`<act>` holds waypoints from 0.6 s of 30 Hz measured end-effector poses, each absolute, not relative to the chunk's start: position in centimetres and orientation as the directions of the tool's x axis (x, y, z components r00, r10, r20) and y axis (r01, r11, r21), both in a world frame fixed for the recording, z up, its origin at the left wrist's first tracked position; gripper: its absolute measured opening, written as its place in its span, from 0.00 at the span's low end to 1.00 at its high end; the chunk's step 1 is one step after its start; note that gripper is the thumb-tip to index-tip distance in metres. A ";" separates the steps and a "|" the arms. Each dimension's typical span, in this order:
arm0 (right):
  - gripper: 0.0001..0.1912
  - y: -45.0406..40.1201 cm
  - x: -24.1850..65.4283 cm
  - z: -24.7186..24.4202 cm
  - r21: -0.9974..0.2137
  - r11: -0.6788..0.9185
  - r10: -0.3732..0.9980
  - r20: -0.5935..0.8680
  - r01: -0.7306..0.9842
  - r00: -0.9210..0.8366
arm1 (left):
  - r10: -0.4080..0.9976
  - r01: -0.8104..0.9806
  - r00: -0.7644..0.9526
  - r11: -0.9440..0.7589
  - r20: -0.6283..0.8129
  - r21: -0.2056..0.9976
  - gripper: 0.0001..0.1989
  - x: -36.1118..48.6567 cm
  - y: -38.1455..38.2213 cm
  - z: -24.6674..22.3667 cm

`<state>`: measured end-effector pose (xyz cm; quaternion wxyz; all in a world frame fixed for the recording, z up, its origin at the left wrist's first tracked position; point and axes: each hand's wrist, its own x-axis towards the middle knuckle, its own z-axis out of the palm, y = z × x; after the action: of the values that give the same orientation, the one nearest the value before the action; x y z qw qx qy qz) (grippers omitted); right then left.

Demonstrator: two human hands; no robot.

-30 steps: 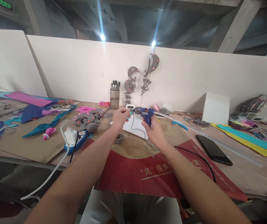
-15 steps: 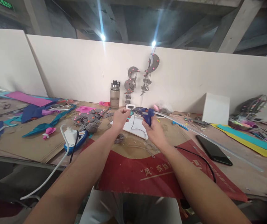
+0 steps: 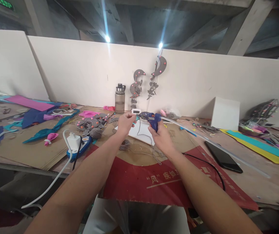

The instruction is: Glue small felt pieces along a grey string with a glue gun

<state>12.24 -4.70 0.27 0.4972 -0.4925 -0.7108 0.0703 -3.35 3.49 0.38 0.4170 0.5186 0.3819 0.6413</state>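
Note:
My right hand (image 3: 162,136) is wrapped round the handle of a blue hot glue gun (image 3: 154,121), and a long clear glue stick (image 3: 210,140) trails out of its back. The gun's nozzle points left at my left hand (image 3: 127,123), whose fingers pinch a small teal piece (image 3: 137,117). A grey yarn strand hangs down from that piece over a white sheet (image 3: 141,132) under my hands. Beside the sheet lies a small coil of grey yarn (image 3: 124,145).
A water bottle (image 3: 120,99) stands by the white partition, near grey moon-shaped hangings (image 3: 162,66). On the left are a blue power strip (image 3: 81,150), a yarn ball (image 3: 96,133) and coloured strips. A black phone (image 3: 223,157) lies to the right, beside the glue stick.
My hands stay almost still, with the nozzle close to the small teal piece. The far end of the glue stick has shifted slightly left.

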 end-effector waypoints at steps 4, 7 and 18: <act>0.24 -4.7 12.2 0.2 -0.580 0.503 0.769 0.639 0.641 -0.025 | 0.932 -0.146 -0.127 -0.356 0.339 0.923 0.05 -3.3 3.4 0.4; 0.24 -4.6 12.3 0.2 -0.583 0.508 0.767 0.642 0.634 -0.025 | 0.931 -0.132 -0.116 -0.359 0.346 0.924 0.05 -3.3 3.4 0.4; 0.22 -4.8 12.3 0.3 -0.593 0.507 0.764 0.645 0.626 -0.008 | 0.933 -0.161 -0.111 -0.356 0.342 0.920 0.06 -3.4 3.4 0.4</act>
<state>12.30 -4.78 0.32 0.5043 -0.4916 -0.7066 0.0685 -3.35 3.44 0.36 0.4249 0.5136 0.3758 0.6438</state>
